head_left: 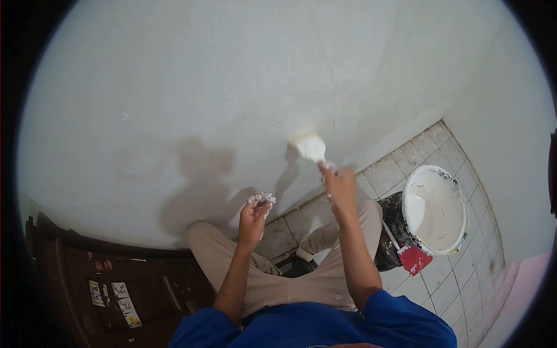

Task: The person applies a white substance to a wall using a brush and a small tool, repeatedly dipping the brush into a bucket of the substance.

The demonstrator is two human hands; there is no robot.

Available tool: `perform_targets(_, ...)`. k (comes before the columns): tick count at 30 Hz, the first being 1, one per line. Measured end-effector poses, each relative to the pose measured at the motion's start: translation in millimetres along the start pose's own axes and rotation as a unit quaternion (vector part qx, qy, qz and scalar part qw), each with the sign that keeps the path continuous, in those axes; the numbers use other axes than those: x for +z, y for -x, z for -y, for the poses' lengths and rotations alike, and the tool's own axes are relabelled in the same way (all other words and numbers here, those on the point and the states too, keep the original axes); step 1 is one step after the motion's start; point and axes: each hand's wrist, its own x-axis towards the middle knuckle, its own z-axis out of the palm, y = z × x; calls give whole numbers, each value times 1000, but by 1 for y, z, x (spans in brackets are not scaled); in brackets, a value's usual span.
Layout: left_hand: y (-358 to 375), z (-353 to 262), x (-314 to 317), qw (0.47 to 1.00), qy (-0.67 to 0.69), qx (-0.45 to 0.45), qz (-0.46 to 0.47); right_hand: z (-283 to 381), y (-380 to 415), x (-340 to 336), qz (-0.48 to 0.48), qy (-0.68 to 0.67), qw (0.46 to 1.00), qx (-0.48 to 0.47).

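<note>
My right hand is closed around the handle of a wide paintbrush covered in white paint. The bristles are at the pale wall, pointing up and to the left. Lower and to the left, my left hand is raised in front of my knee, its fingers curled together and smeared with white. Whether a small white thing is held in those fingers I cannot make out. To the right of my right hand stands a black bucket with a white, paint-spattered basin-like container at its top, white paint inside.
A red flat-bladed tool with a pale handle leans by the bucket. Brown wooden furniture with stickers stands at lower left. Grey floor tiles run along the wall's foot to the corner on the right. My bent knees are close to the wall.
</note>
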Motion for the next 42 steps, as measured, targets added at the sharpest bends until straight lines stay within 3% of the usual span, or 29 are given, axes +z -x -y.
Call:
perform_targets(3,2,-2,9,1000,-5,-13,1,94,15,-3,10,-129,988,-88)
perform_targets(6,2,-1,16,1000,3,-15,8,115,22,7,6,-92,985,-143)
perform_targets(11,2,1,4,1000,-5,1,-8,-42,8,35,49,83,992,-84)
perform_targets(13,4,3,-4,1000,13,4,-22,-95,17,27,71,78,993,61)
perform_targets(15,8,-1,-9,1000,-4,-1,-25,-93,21,23,58,33,991,117)
perform_targets(16,6,-2,-11,1000,-15,-1,-25,-82,23,22,50,8,988,143)
perform_targets(20,9,2,-12,1000,-11,-5,-27,37,17,14,32,11,999,-33)
perform_targets(22,10,0,-10,999,-26,-1,-27,87,30,13,33,-118,991,-47)
perform_targets(25,11,1,-7,999,-16,-24,-32,102,35,17,32,-119,986,-113)
perform_targets(30,16,-1,-1,1000,-16,-13,-16,-45,11,46,52,20,998,3)
perform_targets(33,14,0,0,1000,-21,-8,-3,-69,32,20,65,6,991,115)
perform_targets(36,9,0,7,1000,-8,-6,18,-47,47,-25,4,-19,996,92)
perform_targets(38,4,1,21,999,-2,-7,38,-13,55,-74,-30,52,998,17)
perform_targets(40,1,3,41,998,-4,-13,61,9,61,-123,-87,90,992,20)
perform_targets(42,-1,2,71,996,1,-21,92,24,68,-172,-136,131,980,-63)
